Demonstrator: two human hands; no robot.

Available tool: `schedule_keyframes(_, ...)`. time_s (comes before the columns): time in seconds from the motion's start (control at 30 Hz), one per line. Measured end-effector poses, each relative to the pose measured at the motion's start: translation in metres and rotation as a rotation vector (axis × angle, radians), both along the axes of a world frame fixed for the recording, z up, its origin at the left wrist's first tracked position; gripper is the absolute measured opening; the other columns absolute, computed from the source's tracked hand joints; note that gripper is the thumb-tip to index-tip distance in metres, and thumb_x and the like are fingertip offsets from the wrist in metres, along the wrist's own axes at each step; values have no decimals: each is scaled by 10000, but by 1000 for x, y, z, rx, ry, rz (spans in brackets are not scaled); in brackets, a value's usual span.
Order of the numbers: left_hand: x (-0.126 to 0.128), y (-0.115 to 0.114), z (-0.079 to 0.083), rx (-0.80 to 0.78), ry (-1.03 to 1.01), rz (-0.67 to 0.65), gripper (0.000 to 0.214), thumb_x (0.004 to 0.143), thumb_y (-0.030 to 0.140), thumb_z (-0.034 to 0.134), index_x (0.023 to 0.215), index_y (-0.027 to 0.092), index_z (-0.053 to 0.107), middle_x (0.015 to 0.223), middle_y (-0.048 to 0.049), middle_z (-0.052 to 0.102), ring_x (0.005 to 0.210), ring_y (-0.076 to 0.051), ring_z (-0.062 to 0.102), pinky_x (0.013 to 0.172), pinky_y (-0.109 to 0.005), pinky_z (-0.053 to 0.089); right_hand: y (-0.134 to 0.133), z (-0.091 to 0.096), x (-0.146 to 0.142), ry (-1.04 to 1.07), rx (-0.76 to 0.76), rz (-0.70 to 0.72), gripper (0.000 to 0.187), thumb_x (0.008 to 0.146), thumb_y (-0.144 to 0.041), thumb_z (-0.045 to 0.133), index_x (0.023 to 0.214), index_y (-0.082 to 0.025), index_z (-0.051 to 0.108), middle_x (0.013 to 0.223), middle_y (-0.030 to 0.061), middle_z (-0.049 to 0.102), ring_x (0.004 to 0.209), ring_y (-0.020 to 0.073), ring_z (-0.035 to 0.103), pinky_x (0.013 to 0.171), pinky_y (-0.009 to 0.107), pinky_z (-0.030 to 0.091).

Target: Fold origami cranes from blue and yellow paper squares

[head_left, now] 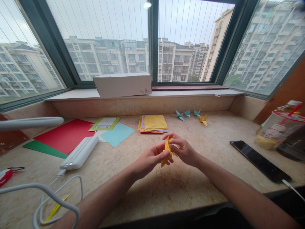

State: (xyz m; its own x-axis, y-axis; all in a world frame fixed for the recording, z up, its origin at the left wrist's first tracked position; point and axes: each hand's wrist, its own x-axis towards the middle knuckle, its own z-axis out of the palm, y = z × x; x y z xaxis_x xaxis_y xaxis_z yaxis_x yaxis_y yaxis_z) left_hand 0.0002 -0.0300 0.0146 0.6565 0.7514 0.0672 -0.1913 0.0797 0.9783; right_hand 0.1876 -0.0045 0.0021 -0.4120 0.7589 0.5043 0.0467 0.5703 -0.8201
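A partly folded yellow origami paper (167, 148) is held up just above the stone counter (188, 197), between my two hands. My left hand (152, 157) pinches its lower part between thumb and fingers. From the other side my right hand (182, 148) has its fingers closed about the paper's right edge; some fingertips are hidden behind it. Beyond my hands lies a stack of folded yellow, purple and red papers (155, 122). Farther right stand several small paper cranes, blue ones (187, 113) and a yellow one (203, 120).
Red sheets (68, 133), a light blue sheet (118, 133) and a white power bank (79, 152) with a looping cable (81, 187) lie left. A black phone (259, 160) and a plastic cup (269, 130) are at right. A white box (122, 85) rests on the sill.
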Motion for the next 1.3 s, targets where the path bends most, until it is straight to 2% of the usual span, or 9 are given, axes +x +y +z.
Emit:
schedule_keyframes(0.1,0,2,0,5,51,65,330,831,438,691,973,143,648,821,-28,615,735,-133,582,696,-254,465,0,0,-1,-14,8,-30,257,892,-448,623,963,-226,732,1128,88,609,1101,235,574,974,395,451)
schedule_keyframes(0.27,1,7,-3,33,135,245,381,795,497,694,825,126,616,714,-8,567,668,-139,541,616,-259,457,1,2,6,40,-2,-185,255,924,-401,592,1095,-237,686,1071,73,690,990,215,619,877,371,474)
schedule_keyframes(0.43,1,9,-7,154,249,401,366,769,487,711,770,130,629,768,-12,557,657,-118,495,583,-231,409,3,1,8,27,-48,-170,281,881,-376,656,1113,-219,684,976,54,718,883,194,645,821,350,481)
schedule_keyframes(0.53,2,8,-8,185,254,373,349,773,470,711,827,135,631,789,-1,552,638,-104,477,552,-215,360,4,-2,6,40,-20,-199,286,870,-348,673,1129,-228,674,903,32,714,833,176,641,802,339,482)
schedule_keyframes(0.67,1,8,-8,156,233,327,324,791,443,701,845,135,616,683,36,526,578,-87,427,543,-214,301,5,-3,7,28,47,-223,269,888,-331,652,1143,-247,669,896,27,712,828,172,641,795,337,487)
schedule_keyframes(0.9,-1,11,-8,190,213,381,297,793,418,710,859,136,644,742,13,577,663,-113,476,617,-232,334,1,5,12,-77,187,-257,223,895,-287,648,1109,-234,679,914,36,716,832,175,647,782,333,507)
schedule_keyframes(1.13,0,9,-11,102,152,282,352,793,456,708,906,141,601,726,18,558,618,-98,452,575,-223,319,2,1,16,-123,328,-188,316,922,-229,612,1234,-261,646,1019,54,688,934,182,637,844,333,522)
schedule_keyframes(1.3,-2,6,-8,72,143,234,370,810,479,687,925,142,589,754,-4,583,645,-111,485,597,-231,355,3,0,20,-153,341,-168,293,920,-234,619,1208,-269,655,1019,49,697,936,184,643,849,332,522)
